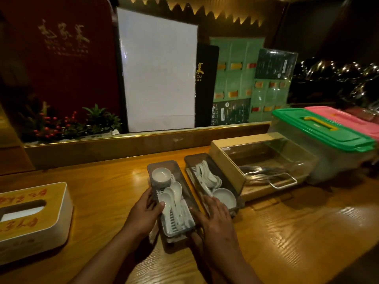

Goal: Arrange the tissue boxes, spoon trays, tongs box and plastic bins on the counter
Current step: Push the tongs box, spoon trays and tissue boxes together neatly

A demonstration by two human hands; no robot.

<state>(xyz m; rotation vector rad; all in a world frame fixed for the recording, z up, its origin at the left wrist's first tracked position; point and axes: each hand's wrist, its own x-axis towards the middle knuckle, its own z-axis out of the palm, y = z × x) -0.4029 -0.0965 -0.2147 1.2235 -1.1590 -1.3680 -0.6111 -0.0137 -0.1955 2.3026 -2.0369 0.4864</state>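
A grey spoon tray with white spoons and a small bowl lies on the wooden counter in the middle. My left hand grips its left side, thumb over the rim. My right hand presses its right side. A second spoon tray with spoons and a bowl sits just right of it, touching the tongs box, a pale box with a clear lid and metal tongs inside. A white tissue box with a wooden top stands at the far left.
Two plastic bins stand at the right: one with a green lid, one with a pink lid behind it. A raised ledge runs along the back with menus, a white board and a plant.
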